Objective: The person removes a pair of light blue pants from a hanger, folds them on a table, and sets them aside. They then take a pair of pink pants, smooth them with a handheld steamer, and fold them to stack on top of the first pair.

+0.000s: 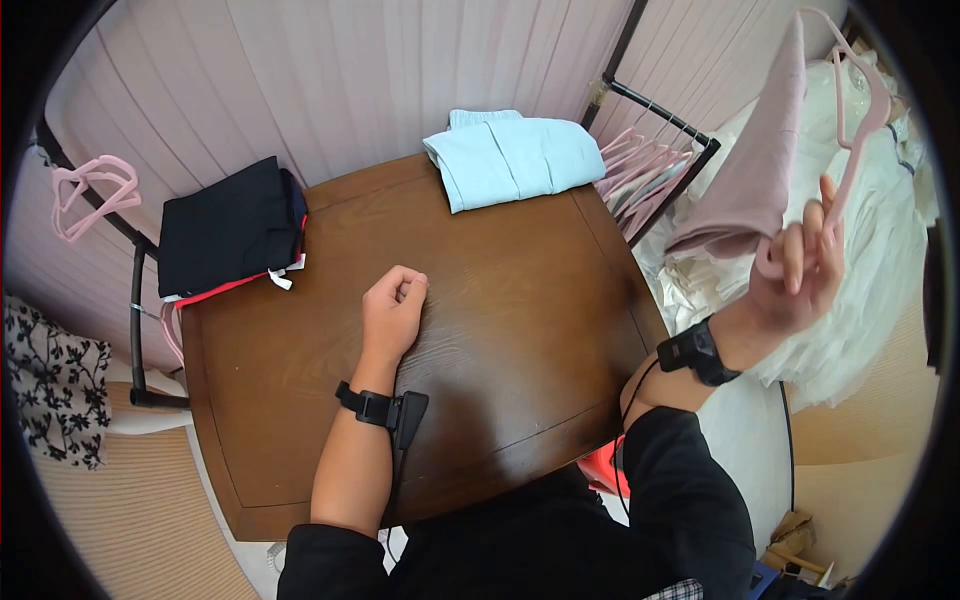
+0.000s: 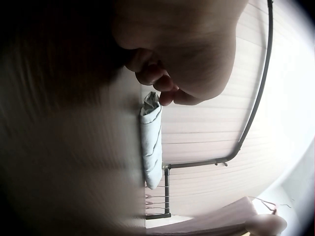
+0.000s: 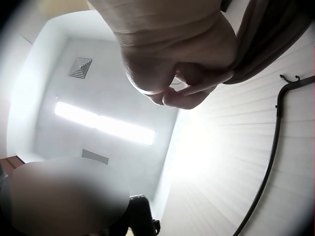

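In the head view, the right hand point(image 1: 800, 270) is raised at the right of the frame, its fingers curled round the lower bar of a pink hanger point(image 1: 855, 120). A dusty-pink garment point(image 1: 755, 170) hangs folded over that hanger, up in the upper right, well above the table. The left hand point(image 1: 392, 310) rests on the brown wooden table point(image 1: 500, 330) at the middle of the frame, fingers curled into a loose fist and holding nothing. At the table's far edge, top centre, lies a folded light-blue garment point(image 1: 512, 158). At its left corner sits a stack of folded dark clothes point(image 1: 232, 228) with a red edge showing beneath. A black metal rack point(image 1: 655, 105) stands behind the table at the upper right, with a row of pink hangers point(image 1: 640, 165) hung on its rail. A heap of white clothes point(image 1: 860, 250) lies at the far right. Another pink hanger hangs at the upper left on the rack's other end.

In the left wrist view, the left hand point(image 2: 172, 54) fills the top of the frame, fingers tucked in, empty. Below it the light-blue garment point(image 2: 151, 142) shows edge-on at the centre, with the rack's rail point(image 2: 256, 103) curving at the right. The pink garment point(image 2: 216, 219) appears at the bottom edge.

In the right wrist view, the right hand point(image 3: 177, 64) is at the top, fingers closed; the pink garment point(image 3: 275, 34) hangs at the upper right beside it. The hanger itself is not clear here.
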A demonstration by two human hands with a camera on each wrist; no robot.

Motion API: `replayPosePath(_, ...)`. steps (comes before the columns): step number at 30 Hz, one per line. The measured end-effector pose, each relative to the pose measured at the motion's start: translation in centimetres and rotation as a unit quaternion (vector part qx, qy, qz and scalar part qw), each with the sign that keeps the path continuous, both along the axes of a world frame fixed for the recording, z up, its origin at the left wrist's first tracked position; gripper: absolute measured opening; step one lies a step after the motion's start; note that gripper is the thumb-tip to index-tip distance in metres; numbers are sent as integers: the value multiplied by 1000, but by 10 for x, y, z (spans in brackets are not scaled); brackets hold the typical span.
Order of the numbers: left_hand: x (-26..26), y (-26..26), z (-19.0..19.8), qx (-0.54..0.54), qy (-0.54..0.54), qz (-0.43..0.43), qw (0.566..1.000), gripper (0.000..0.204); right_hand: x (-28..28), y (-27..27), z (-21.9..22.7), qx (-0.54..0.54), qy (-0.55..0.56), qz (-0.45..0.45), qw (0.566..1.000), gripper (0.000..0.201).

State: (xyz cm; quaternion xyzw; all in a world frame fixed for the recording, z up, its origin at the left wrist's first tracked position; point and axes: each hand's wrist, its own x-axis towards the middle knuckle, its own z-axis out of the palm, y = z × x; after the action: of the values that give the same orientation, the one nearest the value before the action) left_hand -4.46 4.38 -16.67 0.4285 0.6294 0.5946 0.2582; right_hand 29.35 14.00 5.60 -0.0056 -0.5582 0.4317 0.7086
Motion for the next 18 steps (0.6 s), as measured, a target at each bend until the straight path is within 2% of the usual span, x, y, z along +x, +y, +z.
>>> replayPosePath(2, 0, 0, 2, -1, 0, -2, 1000, 15, 7, -6, -1, 26, 9, 54, 998, 52)
replayPosePath(7, 1, -1, 5, -5, -4, -7, 1000, 14, 14, -14, -3, 37, 49, 92, 994, 49)
replayPosePath(12, 1, -1, 6, -4, 6, -14, 1000, 13, 23, -17, -4, 99, 73, 133, 983, 50)
replayPosePath(14, 1, -1, 6, -3, 4, -16, 1000, 13, 32, -17, -5, 113, 54, 149, 981, 52)
replayPosePath(16, 1, -1, 6, -2, 2, -16, 1000, 13, 34, -21, -5, 141, 33, 220, 965, 53)
replayPosePath(18, 0, -1, 6, -1, -10, -15, 1000, 13, 36, -28, -4, 143, 34, 207, 967, 54)
